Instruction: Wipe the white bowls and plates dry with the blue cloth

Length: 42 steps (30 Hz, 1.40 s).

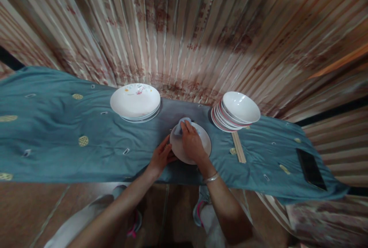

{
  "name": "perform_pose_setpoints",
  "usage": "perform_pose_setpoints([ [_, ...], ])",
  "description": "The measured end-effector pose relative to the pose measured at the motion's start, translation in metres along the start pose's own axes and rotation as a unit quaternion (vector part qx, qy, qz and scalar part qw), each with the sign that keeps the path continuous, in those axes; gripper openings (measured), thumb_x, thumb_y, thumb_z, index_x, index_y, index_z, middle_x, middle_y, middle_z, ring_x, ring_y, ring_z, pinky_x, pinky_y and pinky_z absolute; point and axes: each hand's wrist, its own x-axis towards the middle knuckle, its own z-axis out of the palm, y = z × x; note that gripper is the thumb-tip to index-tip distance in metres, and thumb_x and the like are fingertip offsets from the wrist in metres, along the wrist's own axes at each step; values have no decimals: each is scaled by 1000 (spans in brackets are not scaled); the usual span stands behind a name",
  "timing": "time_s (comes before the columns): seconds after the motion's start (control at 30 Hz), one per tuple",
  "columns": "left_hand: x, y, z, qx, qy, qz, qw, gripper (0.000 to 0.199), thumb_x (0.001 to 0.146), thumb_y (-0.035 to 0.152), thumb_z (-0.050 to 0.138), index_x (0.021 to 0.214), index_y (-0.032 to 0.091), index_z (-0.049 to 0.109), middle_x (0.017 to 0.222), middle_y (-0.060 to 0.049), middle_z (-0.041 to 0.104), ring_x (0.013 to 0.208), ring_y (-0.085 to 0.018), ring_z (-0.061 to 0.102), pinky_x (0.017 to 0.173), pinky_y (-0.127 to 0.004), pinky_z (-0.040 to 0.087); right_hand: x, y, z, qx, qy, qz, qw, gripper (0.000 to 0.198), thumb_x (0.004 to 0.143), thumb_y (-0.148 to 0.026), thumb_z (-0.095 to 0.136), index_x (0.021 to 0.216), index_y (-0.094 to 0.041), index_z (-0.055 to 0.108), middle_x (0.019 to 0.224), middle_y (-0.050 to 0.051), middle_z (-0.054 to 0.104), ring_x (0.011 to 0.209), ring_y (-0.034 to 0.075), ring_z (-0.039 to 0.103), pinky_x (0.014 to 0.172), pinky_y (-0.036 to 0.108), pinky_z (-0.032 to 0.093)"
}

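Note:
In front of me at the table's near edge is a white plate (203,140). My left hand (161,156) grips its left rim, thumb at the edge and the other fingers partly hidden beneath. Over the plate's surface, my right hand (192,140) presses a pale blue cloth (178,127) near the far left rim; its fingers are closed on the cloth. A stack of white plates (135,102) with a flower print on top stands beyond to the left. Back right, a stack of white bowls (241,108) with red bands leans slightly.
A teal patterned cloth (106,140) covers the narrow table. Chopsticks (239,148) lie in front of the bowls, and a black phone (311,168) rests near the right end. A pleated curtain (172,29) hangs right behind the table.

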Motion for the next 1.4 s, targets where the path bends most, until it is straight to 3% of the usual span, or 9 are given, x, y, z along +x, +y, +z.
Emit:
perform_pose_setpoints([
  [0.23,-1,1,0,5,-4,6,1000,68,86,28,71,150,24,49,101,-6,78,84,-22,76,77,-36,63,-2,5,-8,-64,-5,39,997,56,94,-4,38,149,-5,45,154,22,47,139,28,47,114,44,41],
  [0.67,2,-4,-8,17,-31,22,999,69,88,31,70,152,25,46,106,-6,78,91,-23,76,84,-40,63,-11,10,-32,-149,-6,118,982,46,99,-13,41,144,-11,50,145,19,54,118,27,58,102,39,46],
  [0.97,-1,1,-2,15,-5,10,1000,70,87,27,70,152,26,45,102,-6,78,91,-24,76,79,-39,65,-23,27,-33,-125,29,97,987,43,97,-10,41,138,-8,54,137,23,59,118,28,60,101,41,47],
  [1.4,-2,5,3,20,12,10,1000,70,86,25,71,151,22,45,94,-6,78,83,-23,76,69,-33,64,-47,35,-41,-147,43,90,984,36,97,-10,40,124,-12,64,132,18,64,118,25,61,102,39,49],
])
